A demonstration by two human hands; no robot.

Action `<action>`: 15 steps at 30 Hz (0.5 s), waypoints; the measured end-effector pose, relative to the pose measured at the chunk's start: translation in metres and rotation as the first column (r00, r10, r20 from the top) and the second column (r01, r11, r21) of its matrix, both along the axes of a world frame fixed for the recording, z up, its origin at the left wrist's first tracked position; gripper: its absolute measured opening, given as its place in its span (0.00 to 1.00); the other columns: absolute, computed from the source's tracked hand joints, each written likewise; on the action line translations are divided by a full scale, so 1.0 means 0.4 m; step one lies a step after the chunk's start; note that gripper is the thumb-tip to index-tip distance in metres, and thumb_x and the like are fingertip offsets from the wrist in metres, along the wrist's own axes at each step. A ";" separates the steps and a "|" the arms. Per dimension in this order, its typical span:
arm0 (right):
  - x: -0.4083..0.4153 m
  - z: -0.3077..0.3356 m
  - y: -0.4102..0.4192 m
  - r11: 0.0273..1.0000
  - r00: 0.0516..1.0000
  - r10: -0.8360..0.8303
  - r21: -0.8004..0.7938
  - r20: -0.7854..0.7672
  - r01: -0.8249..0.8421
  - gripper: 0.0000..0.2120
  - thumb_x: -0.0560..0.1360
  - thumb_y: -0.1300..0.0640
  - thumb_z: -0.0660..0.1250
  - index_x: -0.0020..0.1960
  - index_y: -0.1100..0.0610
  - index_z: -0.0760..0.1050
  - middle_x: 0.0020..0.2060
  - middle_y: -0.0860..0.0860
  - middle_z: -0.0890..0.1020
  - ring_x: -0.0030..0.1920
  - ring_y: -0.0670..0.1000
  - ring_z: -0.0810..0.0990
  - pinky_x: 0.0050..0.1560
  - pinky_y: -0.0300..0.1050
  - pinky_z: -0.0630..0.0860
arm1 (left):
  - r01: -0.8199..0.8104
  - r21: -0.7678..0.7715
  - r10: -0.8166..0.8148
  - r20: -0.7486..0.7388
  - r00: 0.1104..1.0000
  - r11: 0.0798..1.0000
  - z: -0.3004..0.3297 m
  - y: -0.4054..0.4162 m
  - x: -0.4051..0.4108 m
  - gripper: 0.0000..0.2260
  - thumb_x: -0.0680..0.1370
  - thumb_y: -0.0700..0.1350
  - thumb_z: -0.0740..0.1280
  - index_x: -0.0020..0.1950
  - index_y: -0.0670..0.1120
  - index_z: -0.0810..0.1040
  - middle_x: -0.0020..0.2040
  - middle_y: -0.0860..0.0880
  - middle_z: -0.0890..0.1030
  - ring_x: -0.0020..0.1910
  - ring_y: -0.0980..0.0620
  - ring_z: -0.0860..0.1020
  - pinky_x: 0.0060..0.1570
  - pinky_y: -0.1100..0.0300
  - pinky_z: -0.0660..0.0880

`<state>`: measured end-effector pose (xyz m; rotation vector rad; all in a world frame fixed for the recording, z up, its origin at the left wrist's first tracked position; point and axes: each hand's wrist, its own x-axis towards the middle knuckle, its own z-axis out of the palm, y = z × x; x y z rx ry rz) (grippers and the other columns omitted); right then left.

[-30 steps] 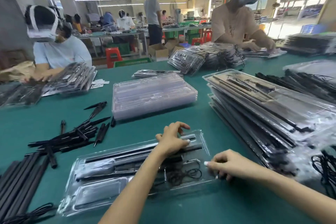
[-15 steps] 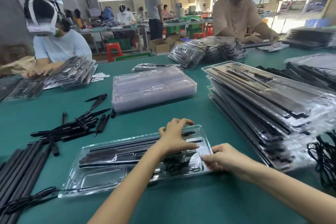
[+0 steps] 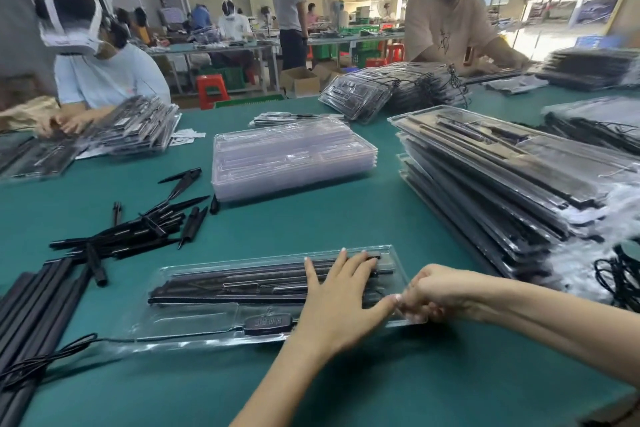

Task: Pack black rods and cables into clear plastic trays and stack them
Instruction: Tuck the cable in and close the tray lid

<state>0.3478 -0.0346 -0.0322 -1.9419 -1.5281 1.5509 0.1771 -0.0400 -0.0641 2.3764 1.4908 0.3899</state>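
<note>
I am looking down at a clear plastic tray lying lengthwise on the green counter right in front of me. Black rods are sitting in its long far slots, and a small black controller is resting in the near compartment, its cable trailing off the tray's left end across the counter. My left hand is lying flat on the tray's right half, fingers straight and spread, pressing down on the rods. My right hand is curled at the tray's right end, fingers pinching its edge, just touching the left thumb.

To the right, a tall stack of filled trays is leaning across the counter. Beyond my tray, a stack of empty trays is standing near the middle. To the left, loose black spikes are lying in a heap, and thicker black tubes are reaching toward the near left corner. Other workers are sitting across the counter handling their own trays.
</note>
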 end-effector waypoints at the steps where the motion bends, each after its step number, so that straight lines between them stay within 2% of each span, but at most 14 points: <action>1: -0.004 -0.004 0.000 1.000 1.000 -0.019 0.014 -0.010 0.019 0.16 0.74 0.67 0.65 0.28 0.60 0.75 0.22 0.53 0.75 0.20 0.44 0.66 0.22 0.33 0.59 | 0.002 0.020 -0.004 0.098 0.995 1.000 0.010 -0.005 -0.002 0.23 0.79 0.58 0.58 0.73 0.54 0.64 0.75 0.57 0.61 0.76 0.57 0.54 0.74 0.41 0.40; 2: -0.006 -0.009 -0.001 0.999 0.999 -0.040 0.028 -0.027 0.041 0.16 0.74 0.67 0.66 0.28 0.61 0.74 0.22 0.53 0.75 0.20 0.44 0.67 0.22 0.34 0.59 | 0.000 0.061 -0.015 0.242 0.970 0.998 0.022 -0.015 -0.004 0.18 0.80 0.52 0.61 0.69 0.52 0.69 0.70 0.56 0.67 0.72 0.57 0.61 0.74 0.45 0.49; 3: -0.008 -0.013 -0.002 0.997 0.997 -0.064 0.041 -0.044 0.066 0.15 0.74 0.66 0.66 0.28 0.61 0.74 0.21 0.52 0.75 0.19 0.44 0.67 0.22 0.34 0.59 | -0.014 0.126 -0.035 0.381 0.924 0.992 0.034 -0.030 -0.004 0.13 0.79 0.47 0.63 0.63 0.50 0.74 0.64 0.56 0.73 0.66 0.59 0.68 0.71 0.51 0.60; 4: -0.006 -0.017 -0.003 0.994 0.994 -0.089 0.055 -0.059 0.092 0.14 0.73 0.66 0.66 0.29 0.60 0.74 0.21 0.52 0.75 0.19 0.44 0.67 0.22 0.34 0.59 | -0.050 0.177 -0.043 0.484 0.874 0.983 0.044 -0.052 -0.002 0.09 0.78 0.42 0.64 0.57 0.50 0.77 0.56 0.57 0.76 0.58 0.60 0.73 0.63 0.58 0.68; 5: -0.004 -0.020 -0.005 0.991 0.991 -0.108 0.068 -0.078 0.113 0.14 0.73 0.66 0.66 0.29 0.60 0.75 0.22 0.52 0.75 0.20 0.45 0.67 0.22 0.34 0.59 | -0.087 0.190 -0.036 0.562 0.826 0.978 0.050 -0.080 0.001 0.08 0.76 0.40 0.65 0.51 0.51 0.78 0.49 0.58 0.77 0.50 0.62 0.75 0.53 0.64 0.71; 6: 0.001 -0.021 -0.007 0.990 0.989 -0.109 0.076 -0.103 0.117 0.12 0.73 0.65 0.66 0.30 0.59 0.75 0.22 0.52 0.75 0.21 0.44 0.67 0.23 0.34 0.59 | -0.110 0.131 0.001 0.639 0.770 0.985 0.051 -0.113 0.005 0.07 0.74 0.41 0.65 0.46 0.53 0.78 0.43 0.58 0.78 0.42 0.62 0.76 0.44 0.67 0.72; 8: 0.009 -0.018 -0.011 0.997 0.986 -0.045 0.055 -0.162 0.055 0.10 0.73 0.63 0.68 0.33 0.59 0.76 0.25 0.52 0.75 0.24 0.44 0.68 0.27 0.35 0.61 | -0.023 -0.180 0.153 0.754 0.639 0.983 0.050 -0.173 0.018 0.05 0.72 0.44 0.64 0.41 0.53 0.77 0.33 0.54 0.79 0.28 0.58 0.73 0.30 0.66 0.69; 9: 0.012 -0.014 -0.013 1.000 0.981 -0.004 0.025 -0.196 0.009 0.10 0.74 0.60 0.69 0.34 0.59 0.77 0.26 0.52 0.75 0.26 0.45 0.69 0.29 0.35 0.62 | 0.061 -0.334 0.227 0.753 0.618 0.941 0.049 -0.192 0.024 0.05 0.72 0.45 0.64 0.39 0.54 0.77 0.31 0.52 0.79 0.24 0.56 0.72 0.26 0.66 0.68; 10: 0.016 -0.012 -0.012 1.000 0.975 0.019 -0.014 -0.223 -0.022 0.11 0.75 0.57 0.69 0.34 0.58 0.79 0.27 0.51 0.76 0.28 0.45 0.69 0.30 0.36 0.62 | 0.124 -0.439 0.267 0.722 0.638 0.890 0.048 -0.202 0.026 0.06 0.73 0.44 0.64 0.38 0.54 0.77 0.30 0.51 0.79 0.22 0.55 0.72 0.23 0.66 0.66; 11: 0.018 -0.010 -0.011 0.998 0.970 0.016 -0.058 -0.241 -0.031 0.12 0.75 0.54 0.68 0.35 0.58 0.80 0.28 0.51 0.77 0.29 0.46 0.70 0.31 0.35 0.63 | 0.138 -0.482 0.273 0.684 0.677 0.865 0.042 -0.205 0.025 0.08 0.75 0.42 0.64 0.38 0.53 0.77 0.30 0.50 0.80 0.20 0.55 0.71 0.22 0.66 0.66; 13: 0.023 -0.009 -0.009 0.993 0.969 -0.016 -0.119 -0.246 -0.013 0.16 0.76 0.48 0.66 0.39 0.59 0.81 0.29 0.52 0.79 0.29 0.46 0.73 0.30 0.34 0.66 | 0.087 -0.471 0.264 0.628 0.732 0.878 0.036 -0.200 0.014 0.10 0.76 0.40 0.64 0.39 0.53 0.77 0.32 0.50 0.80 0.21 0.58 0.72 0.25 0.67 0.68; 15: 0.024 -0.004 -0.005 0.994 0.976 0.011 -0.105 -0.217 -0.035 0.14 0.76 0.49 0.67 0.41 0.59 0.81 0.29 0.52 0.79 0.28 0.45 0.75 0.30 0.32 0.69 | 0.050 -0.426 0.249 0.614 0.749 0.903 0.035 -0.197 0.002 0.09 0.76 0.40 0.64 0.39 0.54 0.76 0.33 0.52 0.80 0.21 0.59 0.71 0.28 0.66 0.69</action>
